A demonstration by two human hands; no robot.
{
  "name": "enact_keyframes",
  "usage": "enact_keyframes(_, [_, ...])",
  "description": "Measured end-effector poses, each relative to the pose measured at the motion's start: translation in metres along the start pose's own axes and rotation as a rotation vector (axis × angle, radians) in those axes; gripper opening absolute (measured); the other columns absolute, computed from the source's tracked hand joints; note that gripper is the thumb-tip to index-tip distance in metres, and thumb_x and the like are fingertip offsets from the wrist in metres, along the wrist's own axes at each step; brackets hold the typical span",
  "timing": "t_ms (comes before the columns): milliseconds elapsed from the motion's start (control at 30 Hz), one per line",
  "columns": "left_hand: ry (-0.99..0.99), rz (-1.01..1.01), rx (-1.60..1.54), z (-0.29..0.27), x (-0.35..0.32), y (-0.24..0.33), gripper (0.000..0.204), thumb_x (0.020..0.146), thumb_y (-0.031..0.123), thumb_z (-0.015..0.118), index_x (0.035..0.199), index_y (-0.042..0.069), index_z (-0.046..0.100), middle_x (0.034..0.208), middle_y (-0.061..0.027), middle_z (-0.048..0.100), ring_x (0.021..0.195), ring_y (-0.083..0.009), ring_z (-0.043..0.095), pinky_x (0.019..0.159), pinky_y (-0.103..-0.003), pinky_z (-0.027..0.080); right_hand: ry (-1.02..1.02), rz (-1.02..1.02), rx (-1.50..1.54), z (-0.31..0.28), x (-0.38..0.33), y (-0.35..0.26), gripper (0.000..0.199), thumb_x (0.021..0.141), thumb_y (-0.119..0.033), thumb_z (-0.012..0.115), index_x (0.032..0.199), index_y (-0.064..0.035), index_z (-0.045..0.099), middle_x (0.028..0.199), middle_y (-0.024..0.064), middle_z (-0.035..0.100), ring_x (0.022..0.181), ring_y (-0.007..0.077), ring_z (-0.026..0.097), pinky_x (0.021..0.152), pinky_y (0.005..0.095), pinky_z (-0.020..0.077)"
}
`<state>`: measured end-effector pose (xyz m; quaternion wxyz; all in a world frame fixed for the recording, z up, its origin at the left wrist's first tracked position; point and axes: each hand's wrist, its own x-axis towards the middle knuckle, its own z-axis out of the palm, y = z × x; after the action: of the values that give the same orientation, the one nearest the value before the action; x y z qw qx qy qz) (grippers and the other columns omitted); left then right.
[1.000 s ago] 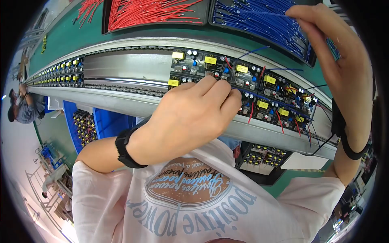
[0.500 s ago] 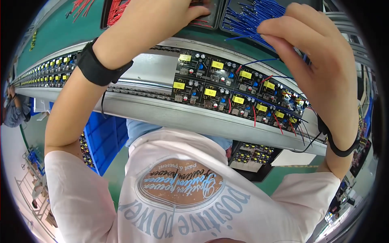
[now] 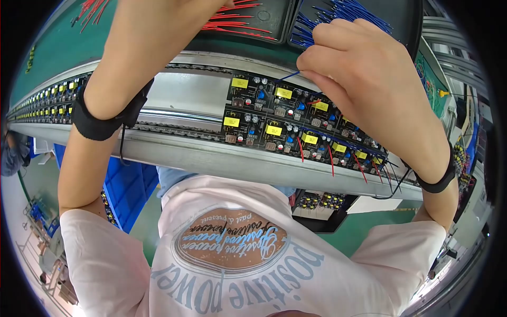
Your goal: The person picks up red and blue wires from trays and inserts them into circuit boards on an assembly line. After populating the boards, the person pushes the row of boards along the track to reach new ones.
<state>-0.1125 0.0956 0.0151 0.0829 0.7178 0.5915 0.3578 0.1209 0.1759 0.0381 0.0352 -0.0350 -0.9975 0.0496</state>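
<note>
The right hand (image 3: 364,79) pinches a blue wire (image 3: 288,77) that slants down-left toward the circuit boards (image 3: 274,113) just below it on the conveyor (left hand (image 3: 211,8) reaches the red wires (image 3: 237,21) at the far edge, grip unseen).

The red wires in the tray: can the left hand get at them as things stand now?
Probably yes. The left hand is already up over the tray of red wires, and nothing lies between them. The hand is mostly cut off by the picture's top edge, so contact cannot be told.
</note>
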Motion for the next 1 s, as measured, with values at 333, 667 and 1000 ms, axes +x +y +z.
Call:
enact_keyframes(333, [0.179, -0.224, -0.342, 0.002, -0.004, 0.020, 0.004, 0.102, 0.001, 0.062, 0.099, -0.002, 0.063, 0.093, -0.0021, 0.064, 0.078, -0.0044, 0.058, 0.065, -0.019, 0.043, -0.038, 0.000, 0.005, 0.002, 0.003, 0.001, 0.011, 0.080, -0.008, 0.073, 0.087, -0.0076, 0.065, 0.083, 0.0056, 0.054, 0.081, 0.0267, 0.057, 0.072, 0.0378, 0.0453])
enact_keyframes(667, [-0.027, -0.176, -0.150, -0.009, -0.043, 0.017, 0.015, 0.091, -0.001, 0.072, 0.106, 0.003, 0.074, 0.099, -0.0070, 0.073, 0.077, -0.0159, 0.065, 0.070, -0.027, 0.052, -0.013, -0.104, -0.101, 0.000, 0.007, -0.005, 0.013, 0.072, -0.010, 0.068, 0.080, -0.0072, 0.059, 0.082, 0.0051, 0.052, 0.081, 0.0231, 0.057, 0.071, 0.0364, 0.0446])
enact_keyframes(1000, [-0.254, 0.056, -0.020, 0.001, -0.061, 0.034, 0.015, 0.082, -0.003, 0.078, 0.095, 0.003, 0.072, 0.089, -0.0069, 0.065, 0.070, -0.0200, 0.063, 0.059, -0.033, 0.049, -0.038, -0.103, -0.113, -0.003, 0.006, -0.009, 0.012, 0.075, -0.011, 0.069, 0.081, -0.0075, 0.060, 0.080, 0.0052, 0.054, 0.079, 0.0240, 0.059, 0.071, 0.0357, 0.0462])
